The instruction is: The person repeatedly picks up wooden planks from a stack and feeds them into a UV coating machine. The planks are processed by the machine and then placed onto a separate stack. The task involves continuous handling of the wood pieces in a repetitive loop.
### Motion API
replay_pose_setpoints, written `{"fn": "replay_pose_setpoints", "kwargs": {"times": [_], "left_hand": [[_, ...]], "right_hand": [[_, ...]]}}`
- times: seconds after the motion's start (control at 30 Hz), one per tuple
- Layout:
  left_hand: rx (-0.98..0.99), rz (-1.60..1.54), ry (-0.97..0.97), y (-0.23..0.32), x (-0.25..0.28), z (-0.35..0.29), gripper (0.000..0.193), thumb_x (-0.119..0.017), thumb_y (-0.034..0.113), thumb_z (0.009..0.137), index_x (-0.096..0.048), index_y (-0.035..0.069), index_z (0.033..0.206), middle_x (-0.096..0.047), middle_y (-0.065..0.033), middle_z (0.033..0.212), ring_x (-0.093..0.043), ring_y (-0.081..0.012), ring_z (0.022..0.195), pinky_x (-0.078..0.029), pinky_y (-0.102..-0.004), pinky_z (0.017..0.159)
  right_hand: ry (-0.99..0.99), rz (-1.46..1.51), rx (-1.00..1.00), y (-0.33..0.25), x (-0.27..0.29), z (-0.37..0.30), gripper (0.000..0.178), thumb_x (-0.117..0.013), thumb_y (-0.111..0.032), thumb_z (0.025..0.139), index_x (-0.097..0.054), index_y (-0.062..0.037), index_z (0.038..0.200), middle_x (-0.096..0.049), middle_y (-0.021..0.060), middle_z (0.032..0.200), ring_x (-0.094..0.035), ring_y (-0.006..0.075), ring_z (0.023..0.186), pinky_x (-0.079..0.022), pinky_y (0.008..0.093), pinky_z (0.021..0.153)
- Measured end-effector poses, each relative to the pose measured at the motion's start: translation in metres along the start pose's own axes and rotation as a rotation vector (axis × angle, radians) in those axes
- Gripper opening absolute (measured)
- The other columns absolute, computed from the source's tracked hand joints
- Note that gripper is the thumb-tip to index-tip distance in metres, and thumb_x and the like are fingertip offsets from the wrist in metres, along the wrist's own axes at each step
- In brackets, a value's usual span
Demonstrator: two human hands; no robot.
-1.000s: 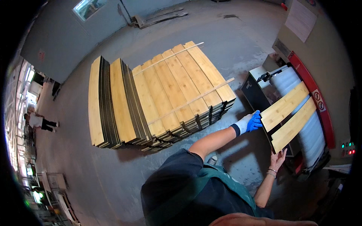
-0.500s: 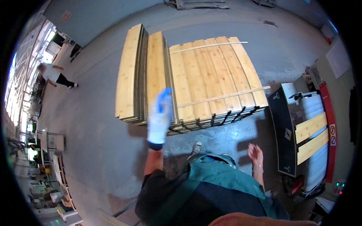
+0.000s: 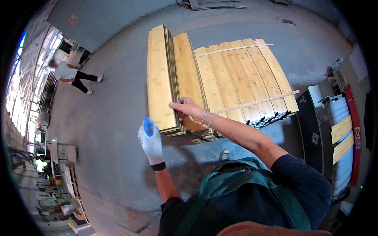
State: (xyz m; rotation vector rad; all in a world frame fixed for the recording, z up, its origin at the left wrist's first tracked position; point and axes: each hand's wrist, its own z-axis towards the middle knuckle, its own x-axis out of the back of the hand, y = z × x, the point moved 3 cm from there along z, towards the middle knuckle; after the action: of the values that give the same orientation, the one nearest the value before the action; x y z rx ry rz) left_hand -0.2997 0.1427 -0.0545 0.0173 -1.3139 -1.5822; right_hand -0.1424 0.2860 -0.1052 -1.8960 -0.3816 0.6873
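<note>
My bare right hand (image 3: 188, 109) reaches across to the tall left stack of wooden planks (image 3: 160, 78). Its thumb lies on the top plank's right edge, and the other fingers curl down at its side, partly hidden. My left hand (image 3: 151, 137), in a white glove with blue fingertips, is by the stack's near left corner. Its fingers are curved and apart, with nothing seen in them. Right of the tall stack stands a second, narrower plank stack (image 3: 187, 59). Beyond it lies a wide layered pile of planks (image 3: 240, 74) with two thin strips across it.
At the right stand a dark cabinet (image 3: 311, 129) and a pale roll-like surface bearing two short boards (image 3: 341, 129). A person in a white top (image 3: 67, 72) walks at the far left. Benches (image 3: 71, 153) line the left side. My shoe (image 3: 224, 154) is close to the pile.
My right hand has come from low at my right side to the tall stack's edge. My left hand has moved from over the second stack to the near left corner. The view has shifted.
</note>
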Motion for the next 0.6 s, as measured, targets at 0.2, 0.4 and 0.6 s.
{"fn": "replay_pose_setpoints", "kwargs": {"times": [0.2,0.4,0.6], "left_hand": [[-0.521,0.2,-0.015,0.041,-0.017,-0.021,0.026,-0.067,0.013,0.087,-0.063,0.0,0.11,-0.065,-0.0175,0.104,-0.058,-0.0353,0.101,-0.043,-0.0458,0.095],[-0.325,0.026,-0.205,0.072,-0.031,-0.049,0.024,-0.068,0.014,0.086,-0.064,0.001,0.106,-0.064,-0.0166,0.095,-0.06,-0.0342,0.091,-0.047,-0.0427,0.084],[0.092,-0.181,-0.163,0.044,-0.021,-0.043,0.029,-0.063,0.013,0.093,-0.06,-0.003,0.117,-0.067,-0.0129,0.096,-0.064,-0.0194,0.087,-0.051,-0.032,0.079]], "right_hand": [[0.186,0.082,0.098,-0.004,0.016,-0.001,0.049,-0.078,-0.033,0.078,-0.066,0.0106,0.096,-0.068,0.0135,0.085,-0.065,0.0179,0.075,-0.051,0.0308,0.062],[0.254,-0.074,0.114,0.014,0.068,-0.034,0.042,-0.078,-0.036,0.078,-0.065,0.0036,0.083,-0.057,0.0022,0.07,-0.048,0.008,0.06,-0.039,0.0279,0.051],[0.267,-0.218,0.162,0.01,0.023,-0.023,0.055,-0.071,-0.048,0.083,-0.067,0.0067,0.089,-0.065,0.0112,0.074,-0.063,0.017,0.073,-0.051,0.0314,0.065]]}}
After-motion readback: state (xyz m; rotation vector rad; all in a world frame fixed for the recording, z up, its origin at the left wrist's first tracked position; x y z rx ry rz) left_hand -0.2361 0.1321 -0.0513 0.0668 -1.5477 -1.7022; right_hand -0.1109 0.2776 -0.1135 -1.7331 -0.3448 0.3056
